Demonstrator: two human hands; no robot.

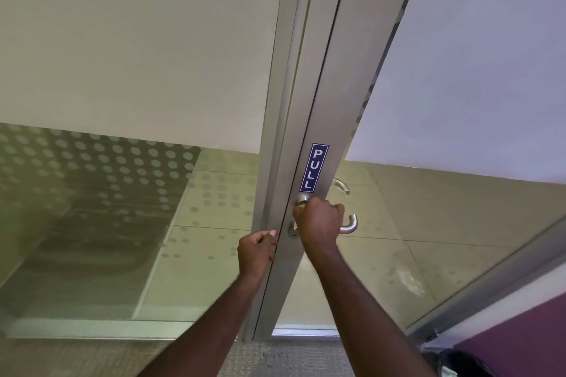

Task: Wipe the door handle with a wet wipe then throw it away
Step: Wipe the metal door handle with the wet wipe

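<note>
The silver lever door handle (350, 225) sticks out to the right from the aluminium door stile (324, 119), just below a blue PULL sign (314, 168). My right hand (318, 220) is a closed fist wrapped round the handle near its base. Small pale bits of the wet wipe (295, 226) peek out at the fist's left edge; the rest of it is hidden inside the hand. My left hand (258, 249) curls its fingers round the door's edge, lower and to the left of the handle.
A frosted glass panel (137, 40) with a dotted band stands left of the stile. The door's own glass (474, 70) is to the right, and through it the far-side handle (342, 185) shows. Grey carpet (275, 358) lies below, and a purple surface (520, 333) at bottom right.
</note>
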